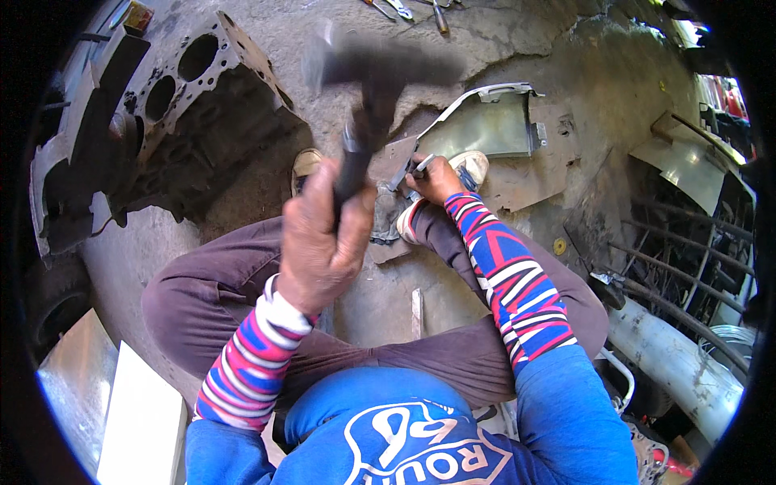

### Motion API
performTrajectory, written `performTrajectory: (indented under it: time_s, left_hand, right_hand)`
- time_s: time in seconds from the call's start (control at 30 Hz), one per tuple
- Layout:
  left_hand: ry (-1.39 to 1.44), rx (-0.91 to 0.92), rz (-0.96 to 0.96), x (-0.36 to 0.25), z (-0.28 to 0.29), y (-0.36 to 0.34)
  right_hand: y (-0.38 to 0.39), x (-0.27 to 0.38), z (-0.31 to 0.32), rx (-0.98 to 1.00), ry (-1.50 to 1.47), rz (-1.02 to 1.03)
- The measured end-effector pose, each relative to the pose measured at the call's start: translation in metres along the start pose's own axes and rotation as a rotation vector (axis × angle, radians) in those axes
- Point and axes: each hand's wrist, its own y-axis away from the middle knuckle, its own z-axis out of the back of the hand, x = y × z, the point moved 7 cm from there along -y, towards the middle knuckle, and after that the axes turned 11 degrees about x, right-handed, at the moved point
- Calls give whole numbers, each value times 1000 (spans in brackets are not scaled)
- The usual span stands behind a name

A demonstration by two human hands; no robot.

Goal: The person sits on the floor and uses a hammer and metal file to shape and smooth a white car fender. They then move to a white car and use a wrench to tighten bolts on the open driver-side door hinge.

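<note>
My left hand grips the dark handle of a hammer, raised toward the camera, its head blurred by motion. My right hand is closed around a short metal tool at the lower left end of a pale, curved metal panel. The panel lies on a worn, rusty flat sheet on the concrete, between and beyond my shoes. Part of the tool is hidden by my fingers.
A rusty engine block stands at left, near white boards. Pliers and screwdrivers lie at the top. Metal racks, a bent sheet and a large pale cylinder crowd the right. My crossed legs fill the lower middle.
</note>
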Motion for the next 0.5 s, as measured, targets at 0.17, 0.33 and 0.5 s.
performTrajectory:
  time_s: [0.17,0.33,0.5]
  left_hand:
    - [-338,240,370,33,-1,-5]
    - [-14,-31,116,-3,18,13]
    - [-435,373,377,28,-24,8]
  right_hand:
    - [1,3,1,-5,94,-37]
    - [2,6,6,-47,38,30]
    - [3,3,6,-75,55,22]
